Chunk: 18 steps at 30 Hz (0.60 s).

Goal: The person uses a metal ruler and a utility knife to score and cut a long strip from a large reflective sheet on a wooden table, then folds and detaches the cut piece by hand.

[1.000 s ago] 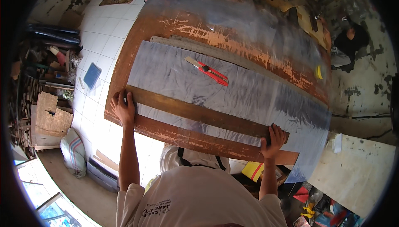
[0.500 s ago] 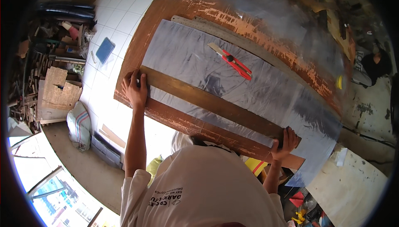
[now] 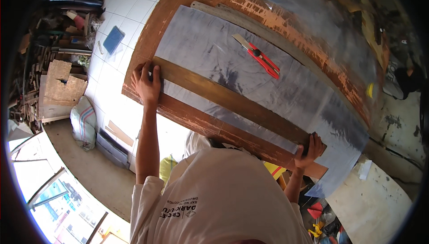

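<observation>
A long flat brown wooden strip (image 3: 223,95) lies slantwise across a thin, smudged grey sheet (image 3: 192,36). My left hand (image 3: 146,83) is closed over the strip's left end, fingers on top. At its right end, my right hand (image 3: 309,152) grips the strip, with the thumb on the near edge. On the sheet beyond the strip rests a red utility knife (image 3: 263,61), its blade out and pointing to the far left; neither hand touches it. Under the sheet is a worn reddish-brown board (image 3: 145,47). The sheet's right corner hangs past the board's edge.
A long greyish strip (image 3: 250,20) runs along the sheet's far edge. A blue flat object (image 3: 114,40) lies on the white tiled floor at left, near stacked wood scraps (image 3: 31,81) and a white sack (image 3: 83,123). A pale panel (image 3: 371,204) stands at the lower right.
The whole scene sits slightly higher in the picture, floor items included, as the view has tilted. Both hands stay on the strip, and the knife keeps its place on the sheet.
</observation>
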Each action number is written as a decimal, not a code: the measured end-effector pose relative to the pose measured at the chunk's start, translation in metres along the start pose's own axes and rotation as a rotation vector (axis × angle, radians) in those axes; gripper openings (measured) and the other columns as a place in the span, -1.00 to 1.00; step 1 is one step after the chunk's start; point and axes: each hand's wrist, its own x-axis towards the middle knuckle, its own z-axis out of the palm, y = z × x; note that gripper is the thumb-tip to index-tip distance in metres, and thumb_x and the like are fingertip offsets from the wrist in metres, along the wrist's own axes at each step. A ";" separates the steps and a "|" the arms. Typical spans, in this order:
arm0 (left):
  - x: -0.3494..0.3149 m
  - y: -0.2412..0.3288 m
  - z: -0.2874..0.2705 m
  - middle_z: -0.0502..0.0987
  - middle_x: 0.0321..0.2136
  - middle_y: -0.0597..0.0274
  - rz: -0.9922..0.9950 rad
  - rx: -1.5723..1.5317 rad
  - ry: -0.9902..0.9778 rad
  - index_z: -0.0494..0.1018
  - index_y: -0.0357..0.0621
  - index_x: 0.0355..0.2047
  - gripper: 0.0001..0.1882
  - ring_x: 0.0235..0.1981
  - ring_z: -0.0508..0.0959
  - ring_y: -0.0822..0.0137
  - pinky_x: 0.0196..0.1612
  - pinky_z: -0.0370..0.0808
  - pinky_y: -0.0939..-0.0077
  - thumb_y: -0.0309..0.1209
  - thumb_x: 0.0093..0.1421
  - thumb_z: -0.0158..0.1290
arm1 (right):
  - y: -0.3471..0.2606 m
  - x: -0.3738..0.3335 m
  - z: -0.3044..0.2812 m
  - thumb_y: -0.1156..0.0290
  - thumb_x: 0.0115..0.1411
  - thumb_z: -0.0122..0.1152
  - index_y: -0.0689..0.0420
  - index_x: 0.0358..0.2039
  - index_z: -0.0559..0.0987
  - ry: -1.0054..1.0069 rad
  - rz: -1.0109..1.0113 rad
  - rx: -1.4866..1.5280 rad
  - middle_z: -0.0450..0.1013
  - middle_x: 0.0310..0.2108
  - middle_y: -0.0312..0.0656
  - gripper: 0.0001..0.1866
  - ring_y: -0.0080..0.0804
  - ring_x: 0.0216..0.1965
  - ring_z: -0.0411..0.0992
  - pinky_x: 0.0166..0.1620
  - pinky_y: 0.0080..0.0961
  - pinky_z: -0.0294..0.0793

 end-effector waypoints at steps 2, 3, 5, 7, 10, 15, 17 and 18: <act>0.001 -0.002 0.003 0.48 0.10 0.21 0.016 -0.006 0.013 0.60 0.10 0.10 -0.55 0.16 0.39 0.05 0.25 0.25 0.07 0.00 0.31 0.14 | 0.000 -0.002 0.001 -0.08 0.40 -0.02 0.16 0.13 0.58 0.005 0.017 0.006 0.50 0.19 -0.04 -0.40 0.04 0.23 0.38 0.29 0.12 0.20; 0.002 -0.003 0.006 0.50 0.08 0.21 0.047 -0.020 0.031 0.61 0.10 0.08 -0.56 0.15 0.40 0.05 0.24 0.26 0.04 0.00 0.31 0.15 | 0.000 -0.004 0.001 -0.08 0.40 -0.02 0.16 0.13 0.58 -0.001 0.032 -0.019 0.50 0.19 -0.04 -0.40 0.04 0.23 0.38 0.29 0.12 0.20; 0.003 -0.005 0.006 0.52 0.06 0.21 0.042 -0.017 0.026 0.62 0.11 0.06 -0.58 0.13 0.43 0.05 0.23 0.28 0.04 -0.01 0.30 0.15 | -0.001 -0.005 0.001 -0.12 0.36 0.02 0.11 0.12 0.60 -0.013 0.084 0.022 0.49 0.21 -0.07 -0.40 0.02 0.26 0.37 0.36 0.12 0.08; 0.004 -0.009 0.008 0.54 0.04 0.22 0.109 -0.032 0.078 0.63 0.12 0.05 -0.60 0.12 0.45 0.07 0.20 0.31 0.05 -0.02 0.30 0.16 | -0.001 -0.005 0.004 -0.09 0.34 0.06 0.10 0.13 0.60 -0.003 0.080 0.045 0.49 0.21 -0.08 -0.42 0.02 0.26 0.37 0.37 0.11 0.08; 0.007 -0.018 0.014 0.55 0.01 0.21 0.161 -0.027 0.103 0.66 0.08 0.01 -0.61 0.07 0.49 0.07 0.14 0.38 0.04 -0.03 0.29 0.18 | -0.002 -0.004 0.002 -0.06 0.31 0.10 0.07 0.13 0.62 -0.017 0.110 0.046 0.48 0.23 -0.11 -0.44 -0.02 0.29 0.35 0.40 0.09 0.04; 0.011 -0.031 0.016 0.58 -0.03 0.16 0.191 -0.003 0.093 0.66 0.03 0.01 -0.58 0.06 0.50 0.07 0.13 0.42 0.05 -0.01 0.31 0.17 | -0.002 -0.005 0.004 -0.05 0.28 0.13 0.01 0.12 0.64 -0.012 0.176 0.046 0.48 0.24 -0.16 -0.47 -0.08 0.33 0.32 0.43 0.06 -0.04; 0.010 -0.028 0.016 0.57 -0.01 0.14 0.189 0.036 0.079 0.66 0.03 0.03 -0.57 0.07 0.50 0.07 0.15 0.40 0.07 0.00 0.31 0.16 | 0.000 -0.007 0.004 -0.07 0.28 0.14 -0.01 0.10 0.65 -0.008 0.171 0.027 0.48 0.24 -0.17 -0.47 -0.07 0.33 0.31 0.44 0.05 -0.06; 0.010 -0.026 0.017 0.57 -0.01 0.14 0.198 0.031 0.075 0.66 0.03 0.03 -0.57 0.07 0.50 0.07 0.15 0.40 0.07 0.00 0.31 0.16 | 0.000 -0.007 0.003 -0.06 0.28 0.15 -0.02 0.10 0.65 -0.008 0.177 0.032 0.48 0.24 -0.17 -0.48 -0.08 0.33 0.32 0.44 0.05 -0.07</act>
